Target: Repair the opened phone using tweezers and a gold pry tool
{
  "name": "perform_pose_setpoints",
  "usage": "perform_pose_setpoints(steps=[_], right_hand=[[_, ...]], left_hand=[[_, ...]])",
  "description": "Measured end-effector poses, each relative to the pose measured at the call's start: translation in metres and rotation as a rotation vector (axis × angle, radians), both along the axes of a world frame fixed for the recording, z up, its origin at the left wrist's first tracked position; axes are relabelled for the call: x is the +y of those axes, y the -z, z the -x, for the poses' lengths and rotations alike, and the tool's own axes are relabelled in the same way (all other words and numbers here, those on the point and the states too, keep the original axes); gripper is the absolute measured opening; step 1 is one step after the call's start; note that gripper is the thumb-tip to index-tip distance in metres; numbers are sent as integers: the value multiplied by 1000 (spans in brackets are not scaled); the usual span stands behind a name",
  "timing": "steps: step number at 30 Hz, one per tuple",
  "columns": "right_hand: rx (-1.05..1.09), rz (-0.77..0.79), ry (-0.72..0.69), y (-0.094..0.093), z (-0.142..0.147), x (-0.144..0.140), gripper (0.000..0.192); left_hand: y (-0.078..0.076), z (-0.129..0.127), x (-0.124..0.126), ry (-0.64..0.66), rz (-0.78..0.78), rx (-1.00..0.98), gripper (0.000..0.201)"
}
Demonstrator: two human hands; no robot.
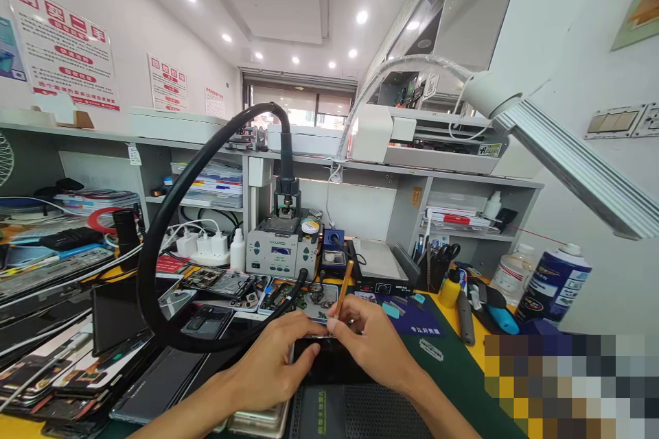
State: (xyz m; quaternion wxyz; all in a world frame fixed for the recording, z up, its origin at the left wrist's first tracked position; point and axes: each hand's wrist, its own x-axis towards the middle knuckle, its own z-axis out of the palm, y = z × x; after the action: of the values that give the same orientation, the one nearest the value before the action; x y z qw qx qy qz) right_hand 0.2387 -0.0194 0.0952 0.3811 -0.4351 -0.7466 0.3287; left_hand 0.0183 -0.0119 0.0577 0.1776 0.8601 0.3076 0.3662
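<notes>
Two hands meet over one dark phone [329, 357] lying flat on the bench [453, 370] just ahead of me. My left hand [272, 363] pinches its near-left edge; my right hand [373, 343], closed on a yellow-handled tool [342, 288], sets the tip at the phone's far edge, handle leaning away and right.

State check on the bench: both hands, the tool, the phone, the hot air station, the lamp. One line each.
left hand: closed on the edge of the dark phone, steadying it
right hand: pinching the orange tool, tip down
orange tool: tilted, tip at the phone's top edge
dark phone: flat on the mat, largely covered by hands
hot air station: handpiece docked upright, display lit
lamp: angled over the bench; lit or not, cannot tell
</notes>
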Motion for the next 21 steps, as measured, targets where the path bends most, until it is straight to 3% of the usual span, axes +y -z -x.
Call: perform_pose_setpoints(steps=[21], right_hand=[[35, 4, -29, 3, 5, -3, 20]], left_hand=[[2, 0, 1, -5, -68, -31, 18]])
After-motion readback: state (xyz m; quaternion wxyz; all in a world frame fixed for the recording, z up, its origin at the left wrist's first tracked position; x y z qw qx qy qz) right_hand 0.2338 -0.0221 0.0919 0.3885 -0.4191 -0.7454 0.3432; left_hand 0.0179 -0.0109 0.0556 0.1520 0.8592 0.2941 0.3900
